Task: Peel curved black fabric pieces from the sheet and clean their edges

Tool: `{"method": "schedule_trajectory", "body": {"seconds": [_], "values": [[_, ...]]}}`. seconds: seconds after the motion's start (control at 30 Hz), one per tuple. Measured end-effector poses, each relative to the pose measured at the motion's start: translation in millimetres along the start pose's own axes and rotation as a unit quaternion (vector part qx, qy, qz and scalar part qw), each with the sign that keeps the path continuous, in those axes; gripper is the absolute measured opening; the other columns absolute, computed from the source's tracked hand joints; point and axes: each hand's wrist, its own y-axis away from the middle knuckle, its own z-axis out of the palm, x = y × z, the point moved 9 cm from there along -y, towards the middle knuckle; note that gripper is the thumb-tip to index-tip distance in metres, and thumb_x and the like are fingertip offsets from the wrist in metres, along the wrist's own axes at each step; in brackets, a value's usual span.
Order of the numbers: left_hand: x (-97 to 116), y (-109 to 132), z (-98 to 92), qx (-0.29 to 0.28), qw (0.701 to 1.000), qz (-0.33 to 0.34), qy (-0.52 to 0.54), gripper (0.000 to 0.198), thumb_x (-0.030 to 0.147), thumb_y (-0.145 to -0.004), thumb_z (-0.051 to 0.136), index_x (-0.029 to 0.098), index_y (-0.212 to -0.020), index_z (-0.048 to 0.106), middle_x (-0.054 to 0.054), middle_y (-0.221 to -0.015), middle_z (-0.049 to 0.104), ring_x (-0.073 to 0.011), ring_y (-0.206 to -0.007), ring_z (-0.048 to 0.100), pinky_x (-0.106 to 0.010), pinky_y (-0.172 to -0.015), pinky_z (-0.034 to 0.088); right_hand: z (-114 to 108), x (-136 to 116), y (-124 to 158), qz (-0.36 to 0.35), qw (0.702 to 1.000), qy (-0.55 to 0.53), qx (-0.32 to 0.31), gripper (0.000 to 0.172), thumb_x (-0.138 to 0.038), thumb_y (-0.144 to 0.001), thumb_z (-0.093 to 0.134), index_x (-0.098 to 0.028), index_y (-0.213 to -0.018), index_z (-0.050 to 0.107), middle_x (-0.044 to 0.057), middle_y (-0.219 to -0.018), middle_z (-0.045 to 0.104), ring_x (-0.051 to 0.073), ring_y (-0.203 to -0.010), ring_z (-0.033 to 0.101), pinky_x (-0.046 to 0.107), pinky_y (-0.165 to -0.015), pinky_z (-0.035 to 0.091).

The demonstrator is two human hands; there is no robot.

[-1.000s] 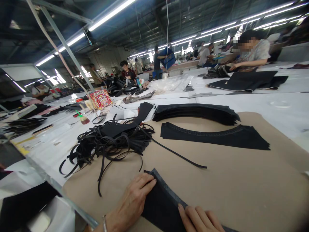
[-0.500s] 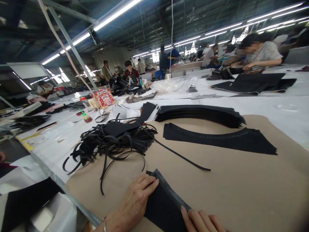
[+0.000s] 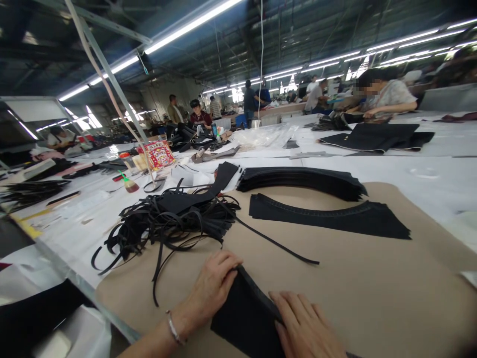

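Observation:
A black fabric piece (image 3: 248, 313) lies on the tan board (image 3: 354, 278) at the bottom of the view. My left hand (image 3: 213, 286) curls its fingers round the piece's upper left corner and grips it. Flat on the same piece to the right rests my right hand (image 3: 305, 325), fingers stretched out and pressing down. A thin black strip (image 3: 278, 244) runs across the board just beyond my hands.
A tangle of black strips (image 3: 167, 219) sits at the board's left edge. A curved black piece (image 3: 331, 217) and a stack of similar pieces (image 3: 301, 179) lie farther back. A bottle (image 3: 128, 183), a colourful box (image 3: 158, 154) and several seated workers are behind.
My left hand has closed round the corner of the black piece. My right hand has slid further up onto it. The camera has shifted slightly.

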Motion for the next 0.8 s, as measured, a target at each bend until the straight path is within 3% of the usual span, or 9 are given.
{"method": "schedule_trajectory", "body": {"seconds": [0.07,0.17,0.3,0.47,0.63,0.8], "values": [[7,-11,-0.5,-0.036,0.999,0.022,-0.015,0.035,0.006,-0.086,0.052,0.024,-0.114,0.060,-0.004,-0.115,0.062,-0.0212,-0.111,0.050,-0.040,-0.098,0.035,8,0,-12,0.042,0.998,-0.029,-0.033,0.043,-0.014,-0.083,0.052,-0.016,-0.126,0.051,0.007,-0.104,0.066,0.022,-0.088,0.061,0.033,-0.074,0.042],[19,-25,6.8,-0.131,0.989,0.067,-0.034,0.043,0.008,-0.082,0.058,0.026,-0.121,0.055,-0.002,-0.117,0.063,-0.0203,-0.114,0.049,-0.039,-0.099,0.031,22,3,-28,0.129,0.984,-0.080,-0.092,0.037,-0.020,-0.087,0.051,-0.015,-0.123,0.054,0.010,-0.106,0.066,0.024,-0.094,0.061,0.036,-0.079,0.043],[25,-33,18.7,-0.224,0.966,0.108,-0.066,0.027,0.015,-0.080,0.066,0.025,-0.105,0.063,0.000,-0.102,0.066,-0.0202,-0.105,0.054,-0.038,-0.095,0.029,30,1,-42,0.206,0.955,-0.126,-0.169,0.031,-0.017,-0.087,0.051,-0.017,-0.117,0.059,0.010,-0.109,0.065,0.027,-0.100,0.059,0.042,-0.084,0.042],[23,-38,26.4,-0.239,0.961,0.125,-0.065,0.011,0.014,-0.077,0.069,0.023,-0.084,0.068,0.002,-0.088,0.064,-0.0189,-0.097,0.055,-0.035,-0.087,0.029,29,-3,-51,0.252,0.929,-0.147,-0.227,0.021,-0.009,-0.084,0.052,-0.017,-0.100,0.063,0.008,-0.099,0.066,0.028,-0.096,0.058,0.042,-0.083,0.042],[20,-37,27.2,-0.224,0.963,0.141,-0.052,0.015,0.009,-0.080,0.065,0.023,-0.081,0.070,0.003,-0.085,0.065,-0.0157,-0.096,0.056,-0.033,-0.089,0.027,35,-2,-47,0.255,0.925,-0.199,-0.199,0.021,-0.006,-0.083,0.047,-0.018,-0.093,0.062,0.007,-0.096,0.064,0.025,-0.093,0.058,0.037,-0.083,0.043],[18,-31,24.1,-0.200,0.965,0.162,-0.046,0.018,0.007,-0.081,0.065,0.023,-0.080,0.070,0.005,-0.081,0.066,-0.0138,-0.094,0.056,-0.034,-0.092,0.025,43,-4,-38,0.231,0.926,-0.252,-0.160,0.028,-0.006,-0.085,0.040,-0.018,-0.097,0.062,0.007,-0.098,0.061,0.022,-0.093,0.057,0.034,-0.083,0.045]]}}
